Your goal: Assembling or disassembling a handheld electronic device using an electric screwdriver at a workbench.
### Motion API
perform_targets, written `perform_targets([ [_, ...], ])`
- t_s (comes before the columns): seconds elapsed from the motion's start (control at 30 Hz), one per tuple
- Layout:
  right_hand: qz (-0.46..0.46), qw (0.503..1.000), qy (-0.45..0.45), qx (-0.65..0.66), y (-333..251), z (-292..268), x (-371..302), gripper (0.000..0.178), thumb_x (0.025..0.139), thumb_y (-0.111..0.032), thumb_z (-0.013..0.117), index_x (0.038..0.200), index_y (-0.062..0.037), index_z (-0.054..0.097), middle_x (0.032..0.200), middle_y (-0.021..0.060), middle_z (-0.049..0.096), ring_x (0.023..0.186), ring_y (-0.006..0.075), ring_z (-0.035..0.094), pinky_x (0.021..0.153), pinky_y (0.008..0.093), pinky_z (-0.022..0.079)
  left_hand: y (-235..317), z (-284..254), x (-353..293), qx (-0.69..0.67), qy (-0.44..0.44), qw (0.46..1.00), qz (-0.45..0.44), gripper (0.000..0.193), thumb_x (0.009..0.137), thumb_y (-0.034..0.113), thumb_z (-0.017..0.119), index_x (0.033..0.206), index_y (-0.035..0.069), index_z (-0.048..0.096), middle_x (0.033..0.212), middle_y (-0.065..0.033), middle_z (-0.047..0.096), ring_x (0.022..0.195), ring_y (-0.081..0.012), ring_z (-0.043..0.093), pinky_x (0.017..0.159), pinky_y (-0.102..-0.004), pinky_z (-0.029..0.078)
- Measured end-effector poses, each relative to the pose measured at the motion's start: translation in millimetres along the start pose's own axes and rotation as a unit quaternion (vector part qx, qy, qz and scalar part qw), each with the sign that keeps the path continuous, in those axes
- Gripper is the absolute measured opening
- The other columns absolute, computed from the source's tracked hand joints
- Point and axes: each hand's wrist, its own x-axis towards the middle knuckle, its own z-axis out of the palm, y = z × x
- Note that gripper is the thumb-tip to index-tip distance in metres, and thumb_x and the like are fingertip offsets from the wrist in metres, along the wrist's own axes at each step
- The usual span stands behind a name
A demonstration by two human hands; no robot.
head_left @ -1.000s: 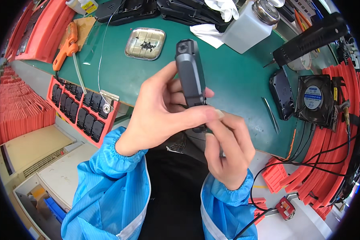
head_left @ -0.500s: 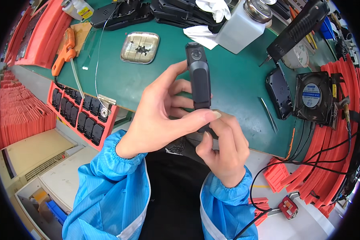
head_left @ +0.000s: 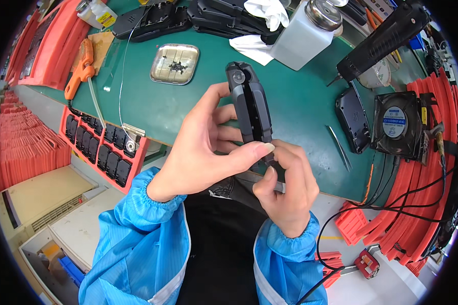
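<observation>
I hold a long black handheld device point(head_left: 249, 104) upright above the green mat point(head_left: 300, 101). My left hand point(head_left: 203, 147) wraps its lower half from the left, thumb across the bottom. My right hand point(head_left: 285, 188) pinches the device's lower end from below. The device is turned edge-on, so its side seam and a round part at the top show. Its bottom end is hidden by my fingers.
A metal tray point(head_left: 174, 63) with small dark screws lies at the back. An orange electric screwdriver point(head_left: 81, 63), a white dispenser bottle point(head_left: 303, 33), a black casing point(head_left: 353, 119), tweezers point(head_left: 338, 147) and a small fan point(head_left: 398, 124) surround it. Red trays point(head_left: 104, 147) hang at the left.
The device has turned in my hands, from its flat face to its side seam, and sits slightly lower. Both hands keep their grip.
</observation>
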Motion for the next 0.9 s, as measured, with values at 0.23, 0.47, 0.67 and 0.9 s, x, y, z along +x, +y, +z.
perform_targets([
  [0.23,-0.005,1.0,-0.014,0.025,2,1,5,0.022,0.086,0.003,0.065,0.108,0.0053,0.062,0.107,0.0202,0.07,0.084,0.0334,0.071,0.072,0.0369,0.059,9,-5,4,0.01,0.004,0.998,-0.058,0.083,0.083,0.01,0.083,0.151,-0.002,0.037,0.119,-0.018,0.067,0.107,-0.0191,0.068,0.093,-0.0342,0.058],
  [0.47,-0.001,1.0,-0.001,0.023,2,1,3,0.024,0.082,0.004,0.064,0.106,0.0058,0.062,0.103,0.021,0.07,0.08,0.0312,0.07,0.073,0.0341,0.058,3,-3,-1,-0.004,0.002,1.0,-0.018,0.078,0.084,0.015,0.082,0.148,-0.003,0.04,0.119,-0.0183,0.067,0.111,-0.0219,0.068,0.096,-0.0376,0.057],
  [0.67,-0.009,0.998,-0.037,0.057,4,-7,9,0.021,0.083,0.002,0.066,0.104,0.0059,0.063,0.102,0.0212,0.069,0.08,0.0311,0.069,0.072,0.0343,0.057,4,-3,1,-0.043,0.005,0.999,-0.034,0.071,0.087,0.008,0.081,0.142,0.0,0.038,0.119,-0.0147,0.068,0.106,-0.0185,0.07,0.084,-0.0309,0.06],
  [0.9,0.018,0.997,-0.042,0.06,1,-13,11,0.023,0.081,0.003,0.072,0.103,0.0039,0.065,0.105,0.0202,0.069,0.089,0.0345,0.072,0.076,0.039,0.06,-6,-2,-3,-0.067,-0.021,0.998,-0.001,0.071,0.088,-0.001,0.079,0.145,0.002,0.035,0.13,-0.0135,0.062,0.112,-0.017,0.068,0.087,-0.0298,0.06],
])
